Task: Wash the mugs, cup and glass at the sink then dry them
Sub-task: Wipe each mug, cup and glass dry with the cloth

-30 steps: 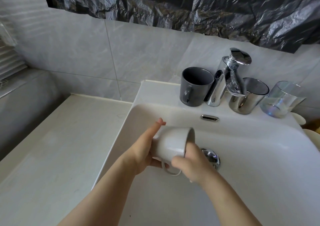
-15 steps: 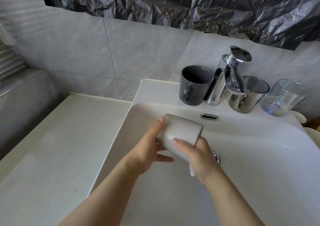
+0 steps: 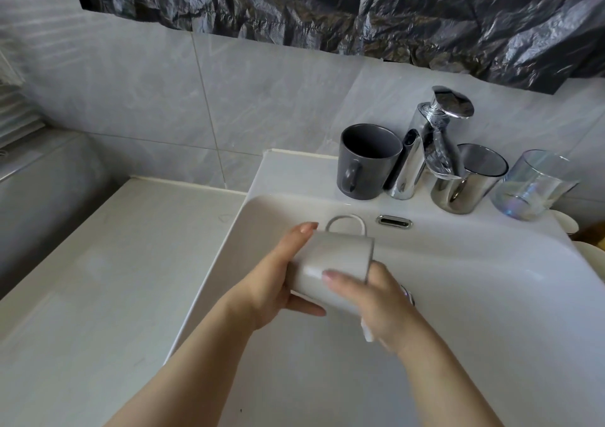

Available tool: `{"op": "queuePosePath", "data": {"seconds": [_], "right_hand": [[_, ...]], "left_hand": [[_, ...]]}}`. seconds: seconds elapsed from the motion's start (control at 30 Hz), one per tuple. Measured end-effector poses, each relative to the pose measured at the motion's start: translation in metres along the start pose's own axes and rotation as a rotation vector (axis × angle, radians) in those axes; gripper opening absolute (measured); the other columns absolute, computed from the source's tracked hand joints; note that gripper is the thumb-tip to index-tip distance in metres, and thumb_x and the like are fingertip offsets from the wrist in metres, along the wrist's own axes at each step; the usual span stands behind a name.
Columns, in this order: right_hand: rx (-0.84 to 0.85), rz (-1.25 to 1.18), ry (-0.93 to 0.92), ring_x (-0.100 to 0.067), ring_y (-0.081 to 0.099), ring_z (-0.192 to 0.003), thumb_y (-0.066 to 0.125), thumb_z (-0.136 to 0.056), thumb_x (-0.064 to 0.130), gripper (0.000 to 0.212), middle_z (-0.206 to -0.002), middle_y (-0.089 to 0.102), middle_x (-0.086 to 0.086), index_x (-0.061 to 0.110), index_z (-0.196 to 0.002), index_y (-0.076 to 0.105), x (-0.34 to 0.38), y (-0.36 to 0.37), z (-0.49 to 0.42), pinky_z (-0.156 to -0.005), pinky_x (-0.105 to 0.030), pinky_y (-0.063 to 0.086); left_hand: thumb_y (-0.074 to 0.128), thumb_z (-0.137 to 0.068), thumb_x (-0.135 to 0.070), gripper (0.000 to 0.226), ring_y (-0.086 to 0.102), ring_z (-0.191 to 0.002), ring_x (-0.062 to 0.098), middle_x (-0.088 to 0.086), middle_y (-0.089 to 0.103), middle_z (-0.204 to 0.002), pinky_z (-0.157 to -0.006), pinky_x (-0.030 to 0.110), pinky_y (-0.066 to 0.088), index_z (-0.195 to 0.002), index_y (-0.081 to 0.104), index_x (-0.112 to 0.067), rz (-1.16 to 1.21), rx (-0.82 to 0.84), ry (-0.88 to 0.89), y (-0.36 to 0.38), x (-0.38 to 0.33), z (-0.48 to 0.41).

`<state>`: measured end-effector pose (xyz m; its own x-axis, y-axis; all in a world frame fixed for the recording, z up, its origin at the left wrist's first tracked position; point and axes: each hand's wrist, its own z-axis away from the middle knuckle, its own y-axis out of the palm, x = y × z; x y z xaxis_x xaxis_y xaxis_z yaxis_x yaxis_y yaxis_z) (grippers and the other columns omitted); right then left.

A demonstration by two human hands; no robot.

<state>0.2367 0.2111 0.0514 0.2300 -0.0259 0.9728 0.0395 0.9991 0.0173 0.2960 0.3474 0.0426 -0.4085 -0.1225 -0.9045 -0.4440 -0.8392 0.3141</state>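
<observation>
A: Searching for the white mug (image 3: 330,262). Where exactly?

B: In the air above the basin of the sink (image 3: 491,279), between both hands. Lying on its side, mouth toward the right, handle (image 3: 343,221) pointing up and away.

A: Held how by the left hand (image 3: 271,282)?

B: Wrapped around the bottom end. Fingers curved over the far side, index tip resting on top, thumb underneath. A closed hold, not a flat touch.

A: And by the right hand (image 3: 376,302)?

B: Gripping at the mouth end. Thumb laid along the outer wall, other fingers bent past the rim and hidden there; cannot tell whether inside the mug. Also a small white thing (image 3: 367,331) below the palm, too unclear to name.

A: Around the basin?

B: On the back ledge, a row from left to right: dark grey mug (image 3: 366,164), upright, handle to the front; just beside, the chrome tap (image 3: 425,151); then the silver cup (image 3: 465,181), partly behind the spout; then the glass (image 3: 530,187), standing near the cup but apart. Below the tap, an overflow slot (image 3: 394,221). To the left, a pale counter (image 3: 98,279). Behind, grey wall tiles (image 3: 147,82), and above those a crumpled black plastic sheet (image 3: 393,17).
</observation>
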Motion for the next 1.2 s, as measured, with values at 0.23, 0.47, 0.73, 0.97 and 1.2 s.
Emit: {"op": "queuePosePath", "data": {"seconds": [0.23, 0.47, 0.73, 0.97, 1.2], "right_hand": [[0.106, -0.730, 0.206, -0.023, 0.073, -0.077, 0.061, -0.069, 0.027, 0.030, -0.094, 0.073, -0.017, 0.007, -0.088, 0.076, 0.005, 0.000, 0.003, -0.060, -0.028, 0.059], [-0.057, 0.159, -0.099, 0.001, 0.064, -0.078, 0.068, -0.076, 0.027, 0.030, -0.099, 0.066, 0.006, 0.024, -0.104, 0.059, 0.001, 0.003, 0.001, -0.068, -0.010, 0.046], [0.238, -0.302, -0.035, -0.034, 0.057, -0.119, 0.058, -0.062, -0.005, 0.068, -0.114, 0.069, -0.013, 0.002, -0.129, 0.051, -0.012, 0.003, -0.006, -0.102, -0.049, 0.045], [0.291, -0.784, 0.094, -0.028, 0.059, -0.116, 0.080, -0.062, 0.020, 0.055, -0.117, 0.067, -0.015, 0.004, -0.113, 0.069, -0.007, -0.004, -0.006, -0.113, -0.043, 0.031], [-0.002, -0.425, 0.049, -0.025, 0.070, -0.093, 0.070, -0.069, 0.022, 0.038, -0.098, 0.074, -0.011, 0.009, -0.105, 0.069, -0.007, -0.004, -0.006, -0.081, -0.046, 0.054]], "left_hand": [[0.069, -0.066, -0.047, 0.040, 0.063, -0.081, 0.005, -0.018, 0.062, -0.100, -0.063, 0.021, 0.052, -0.104, 0.058, -0.043, -0.318, -0.151, 0.378, 0.008, 0.009, 0.002], [0.046, -0.071, -0.074, 0.053, 0.069, -0.097, 0.024, -0.004, 0.068, -0.113, -0.065, 0.045, 0.058, -0.114, 0.059, -0.046, -0.009, -0.080, -0.032, 0.007, -0.001, 0.002], [0.039, -0.099, -0.034, 0.024, 0.066, -0.074, 0.010, -0.010, 0.068, -0.080, -0.054, 0.031, 0.052, -0.109, 0.060, -0.033, -0.045, -0.221, 0.252, 0.009, 0.004, -0.001], [0.051, -0.095, -0.036, 0.020, 0.059, -0.100, -0.009, -0.027, 0.064, -0.107, -0.079, 0.010, 0.046, -0.113, 0.057, -0.041, -0.251, -0.202, 0.400, 0.007, 0.008, 0.000], [0.060, -0.085, -0.035, 0.027, 0.066, -0.093, 0.009, -0.011, 0.067, -0.099, -0.076, 0.027, 0.054, -0.108, 0.059, -0.049, -0.098, -0.058, 0.202, 0.010, 0.005, 0.003]]}}
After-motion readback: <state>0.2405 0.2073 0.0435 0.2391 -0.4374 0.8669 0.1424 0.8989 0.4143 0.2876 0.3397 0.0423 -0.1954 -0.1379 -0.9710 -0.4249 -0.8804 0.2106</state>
